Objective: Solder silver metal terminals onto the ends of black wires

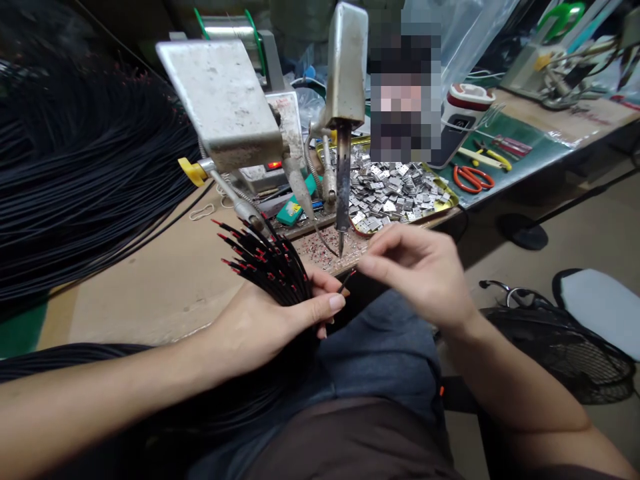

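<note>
My left hand [280, 320] is closed round a bundle of black cables [280, 267] whose red-tipped ends fan out to the upper left. A single cable end [347, 280] sticks out between its thumb and fingers, pointing up to the right. Beside that tip, my right hand [415, 267] is closed in a pinch; what lies between its fingertips, if anything, is too small to make out. Just above both hands, a soldering iron [343, 180] points straight down from a metal stand head. A thin curved solder wire [325, 241] reaches toward the iron's tip from the feeder nozzle [299, 190].
A yellow-rimmed tray [453, 200] of metal connector shells stands behind the iron. Orange-handled scissors [473, 179] and pliers [493, 155] lie to its right. A large heap of black cables [85, 173] covers the left. Another person sits across the bench. Red scraps litter the wood under the iron.
</note>
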### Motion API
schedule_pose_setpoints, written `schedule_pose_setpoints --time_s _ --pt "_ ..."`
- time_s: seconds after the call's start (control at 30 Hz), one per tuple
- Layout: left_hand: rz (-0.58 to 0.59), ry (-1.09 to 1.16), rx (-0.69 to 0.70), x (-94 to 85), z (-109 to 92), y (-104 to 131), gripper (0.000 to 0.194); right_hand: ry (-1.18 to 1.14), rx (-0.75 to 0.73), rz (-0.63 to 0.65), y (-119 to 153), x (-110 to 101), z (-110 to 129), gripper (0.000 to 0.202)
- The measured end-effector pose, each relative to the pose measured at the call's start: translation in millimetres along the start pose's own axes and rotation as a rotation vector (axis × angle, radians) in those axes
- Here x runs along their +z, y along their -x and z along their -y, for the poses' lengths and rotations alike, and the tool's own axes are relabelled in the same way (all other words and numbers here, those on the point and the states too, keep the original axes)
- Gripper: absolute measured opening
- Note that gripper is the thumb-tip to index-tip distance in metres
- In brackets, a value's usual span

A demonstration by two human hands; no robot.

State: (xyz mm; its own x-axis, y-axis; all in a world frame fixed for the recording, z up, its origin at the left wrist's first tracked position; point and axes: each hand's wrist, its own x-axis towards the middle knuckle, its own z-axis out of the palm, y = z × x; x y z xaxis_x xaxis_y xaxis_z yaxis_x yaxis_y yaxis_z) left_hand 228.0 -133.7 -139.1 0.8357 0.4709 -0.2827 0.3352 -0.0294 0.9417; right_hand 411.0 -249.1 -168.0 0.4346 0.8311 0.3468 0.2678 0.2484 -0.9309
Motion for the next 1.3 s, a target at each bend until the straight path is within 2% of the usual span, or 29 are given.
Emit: schedule_pose_setpoints --time_s 0.1,0.17,0.23,0.33,0.5,0.63,0.83,0.93,0.97,1.07,1.13,1.2,1.3 --pt "-0.029 0.011 -0.074 -1.4 1 -1 0.037 0.395 -0.055 -0.332 -23 -34 -11 0.007" --pt "-0.013 -0.009 -0.058 -2.8 3 -1 0.044 0.611 -0.090 -0.499 -36 -53 -24 0.008" --pt "0.008 -0.044 -0.030 -4.0 4 -2 0.045 0.719 -0.083 -0.509 -44 -65 -37 0.018" --pt "0.016 -0.061 -0.020 -5.0 5 -2 0.043 0.850 -0.068 -0.460 -47 -68 -50 0.030" --pt "0.008 -0.038 -0.017 -4.5 2 -2 0.044 0.983 -0.161 -0.471 -46 -60 -55 0.025" --pt "0.006 -0.050 -0.010 -4.2 2 -2 0.044 0.998 -0.224 -0.493 -48 -62 -61 0.024" --pt "0.012 -0.044 0.008 -6.0 5 -2 0.045 0.857 -0.309 -0.599 -46 -63 -59 0.021" --pt "0.013 0.022 0.006 -6.8 7 -4 0.048 0.599 -0.329 -0.599 -37 -49 -43 0.017" --pt "0.011 0.059 0.005 -6.9 8 -4 0.049 0.459 -0.278 -0.553 -32 -42 -36 0.014" --pt "-0.013 0.179 -0.024 -6.8 9 -4 0.051 0.068 -0.030 -0.278 -16 -20 -19 0.008" --pt "-0.033 0.225 -0.039 -6.8 10 -4 0.051 -0.094 0.092 -0.125 -7 -8 -14 0.008" --pt "-0.053 0.236 -0.035 -6.8 10 -5 0.049 -0.184 0.135 -0.044 -1 0 -13 0.010" --pt "-0.077 0.256 -0.030 -6.6 11 -6 0.046 -0.242 0.130 -0.025 3 8 -16 0.010"
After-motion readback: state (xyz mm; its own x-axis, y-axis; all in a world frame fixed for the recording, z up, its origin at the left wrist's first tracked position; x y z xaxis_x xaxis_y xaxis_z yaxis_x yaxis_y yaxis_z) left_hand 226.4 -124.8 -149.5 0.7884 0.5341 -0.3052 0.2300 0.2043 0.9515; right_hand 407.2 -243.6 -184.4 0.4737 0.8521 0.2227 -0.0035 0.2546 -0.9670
